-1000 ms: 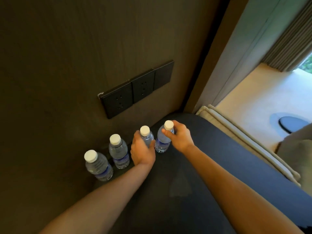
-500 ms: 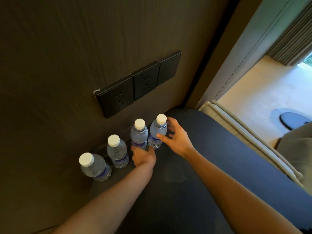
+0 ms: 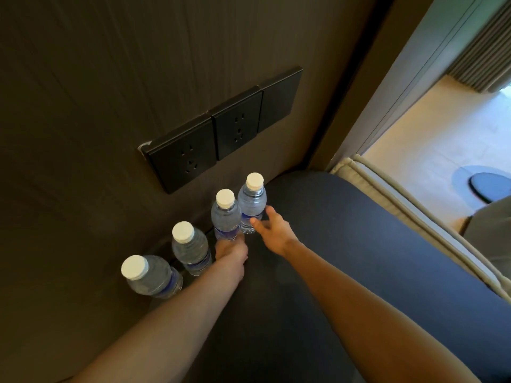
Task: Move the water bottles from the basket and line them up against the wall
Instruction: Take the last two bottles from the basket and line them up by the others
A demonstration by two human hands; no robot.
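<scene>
**Four bottles standing at the wall**

You have four water bottles standing upright in a row along the back edge of the dark surface (image 3: 345, 244), against the brown wall (image 3: 110, 78). The first bottle (image 3: 150, 276) is at the left end, then the second bottle (image 3: 190, 247), the third bottle (image 3: 226, 215) and the fourth bottle (image 3: 252, 201), which touch each other. Your left hand (image 3: 231, 248) is at the base of the third bottle; I cannot tell if it grips. Your right hand (image 3: 272, 230) is spread apart, its fingers just beside the fourth bottle. Above the row are black sockets (image 3: 221, 131).
</scene>
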